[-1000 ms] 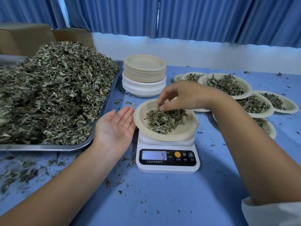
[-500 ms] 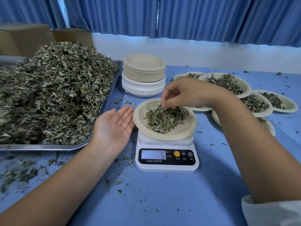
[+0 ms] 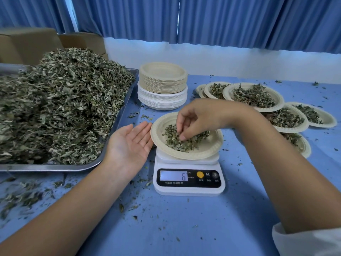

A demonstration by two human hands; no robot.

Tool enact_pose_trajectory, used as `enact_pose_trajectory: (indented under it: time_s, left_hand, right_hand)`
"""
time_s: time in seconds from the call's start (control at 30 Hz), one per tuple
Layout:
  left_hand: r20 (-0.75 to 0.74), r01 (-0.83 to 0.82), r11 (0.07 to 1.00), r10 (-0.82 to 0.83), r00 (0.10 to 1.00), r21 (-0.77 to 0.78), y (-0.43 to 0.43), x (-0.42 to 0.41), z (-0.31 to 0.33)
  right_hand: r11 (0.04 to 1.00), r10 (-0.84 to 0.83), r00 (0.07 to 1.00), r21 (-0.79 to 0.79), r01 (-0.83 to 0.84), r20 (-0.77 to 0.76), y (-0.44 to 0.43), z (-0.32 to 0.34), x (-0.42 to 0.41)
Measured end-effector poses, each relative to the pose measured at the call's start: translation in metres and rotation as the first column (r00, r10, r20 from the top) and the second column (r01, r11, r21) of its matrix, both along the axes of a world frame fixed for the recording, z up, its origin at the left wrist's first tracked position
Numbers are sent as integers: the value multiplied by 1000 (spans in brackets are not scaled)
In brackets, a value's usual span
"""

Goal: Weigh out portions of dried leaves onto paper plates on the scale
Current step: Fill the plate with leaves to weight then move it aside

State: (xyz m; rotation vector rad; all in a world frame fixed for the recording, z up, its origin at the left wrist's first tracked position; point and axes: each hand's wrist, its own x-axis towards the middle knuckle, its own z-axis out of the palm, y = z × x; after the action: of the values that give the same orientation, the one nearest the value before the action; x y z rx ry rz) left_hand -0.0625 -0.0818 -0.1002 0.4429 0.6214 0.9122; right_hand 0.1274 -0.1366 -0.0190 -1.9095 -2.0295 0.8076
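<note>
**Pinch over the scale**

Right hand [image 3: 199, 121] pinches dried leaves [image 3: 175, 144] on the paper plate [image 3: 212, 147] atop the scale [image 3: 188, 189]. Left hand [image 3: 129, 143] lies spread, palm up, beside its rim. Leaf crumbs [image 3: 27, 196] litter the blue table [image 3: 184, 228], with blue curtains [image 3: 221, 19] behind.

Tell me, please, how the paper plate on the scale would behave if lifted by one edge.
The paper plate looks thin, so it is probably light and may flex at the rim. Its dried leaves lie loose in a shallow well, so tilting would likely spill some. It overhangs the scale, so a push might tip it.
</note>
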Motion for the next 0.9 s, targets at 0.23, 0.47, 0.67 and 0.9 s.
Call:
enact_pose_trajectory:
  time_s: [0.23,0.47,0.67,0.9]
  left_hand:
    - [-16,5,1000,-5,1000,8,4,0,0]
    - [-104,24,1000,-24,994,1,11,1,-4]
    - [-140,47,999,-50,989,-19,14,2,-4]
    - [-140,35,999,-39,989,-27,17,2,-6]
  right_hand:
    - [997,-12,999,74,16,-45,0,2,0]
    - [954,-43,996,293,63,-74,23,-8,-23]
    - [940,86,995,327,-94,40,75,-6,-72]
    - [912,269,940,260,-319,209,120,-10,-137]
